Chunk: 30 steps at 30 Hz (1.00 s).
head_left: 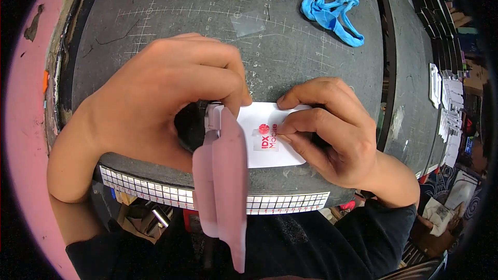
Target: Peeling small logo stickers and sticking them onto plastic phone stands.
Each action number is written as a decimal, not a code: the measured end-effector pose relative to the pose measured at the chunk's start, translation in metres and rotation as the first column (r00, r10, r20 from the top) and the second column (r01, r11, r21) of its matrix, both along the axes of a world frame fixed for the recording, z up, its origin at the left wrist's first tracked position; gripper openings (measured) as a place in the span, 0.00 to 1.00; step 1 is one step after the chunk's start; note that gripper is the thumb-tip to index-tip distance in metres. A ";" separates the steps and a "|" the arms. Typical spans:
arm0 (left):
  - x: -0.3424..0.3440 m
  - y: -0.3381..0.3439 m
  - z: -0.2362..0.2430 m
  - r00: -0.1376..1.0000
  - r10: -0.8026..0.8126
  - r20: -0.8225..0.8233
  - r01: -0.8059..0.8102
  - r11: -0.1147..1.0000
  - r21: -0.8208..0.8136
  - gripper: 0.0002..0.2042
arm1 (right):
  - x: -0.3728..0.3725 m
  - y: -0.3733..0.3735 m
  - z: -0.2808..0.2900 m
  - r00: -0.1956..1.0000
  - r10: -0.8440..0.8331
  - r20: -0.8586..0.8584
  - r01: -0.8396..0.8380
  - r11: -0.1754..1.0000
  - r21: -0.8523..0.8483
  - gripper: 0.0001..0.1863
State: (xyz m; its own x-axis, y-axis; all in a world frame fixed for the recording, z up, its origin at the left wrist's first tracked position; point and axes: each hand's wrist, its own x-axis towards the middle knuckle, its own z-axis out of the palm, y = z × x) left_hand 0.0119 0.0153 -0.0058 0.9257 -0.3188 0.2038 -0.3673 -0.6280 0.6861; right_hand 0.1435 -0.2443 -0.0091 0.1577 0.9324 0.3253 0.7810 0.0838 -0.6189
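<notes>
A white card-like piece [251,161] with rounded corners lies flat on the dark cutting mat [207,26], close to its front edge. On the card is a small clear sticker [258,146] with red print. My right hand [337,129] is closed, its thumb and index fingertip pinched together at the sticker's right edge; another fingertip touches the card's far edge. My left hand [171,83] curls over the card's left part, a fingertip pressing its far edge. A pinkish layered flat thing [223,176], too close to make out, hides the left thumb tip.
A crumpled blue stretchy band or glove piece [334,15] lies at the far right of the mat. A scrap of clear film [248,26] sits beyond my hands. A gridded white ruler strip [285,202] runs along the front edge. White pieces [450,122] are stacked at the right.
</notes>
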 end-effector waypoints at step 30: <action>-0.001 -0.002 0.003 0.999 0.021 -0.029 -0.021 1.000 0.006 0.12 | 0.002 0.001 -0.001 1.000 0.015 0.001 -0.015 1.000 -0.005 0.10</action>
State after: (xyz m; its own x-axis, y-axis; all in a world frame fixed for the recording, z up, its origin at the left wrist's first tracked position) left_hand 0.0107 0.0137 -0.0024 0.9376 -0.3006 0.1747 -0.3341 -0.6393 0.6926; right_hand 0.1450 -0.2437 -0.0097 0.1439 0.9362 0.3207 0.7802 0.0920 -0.6188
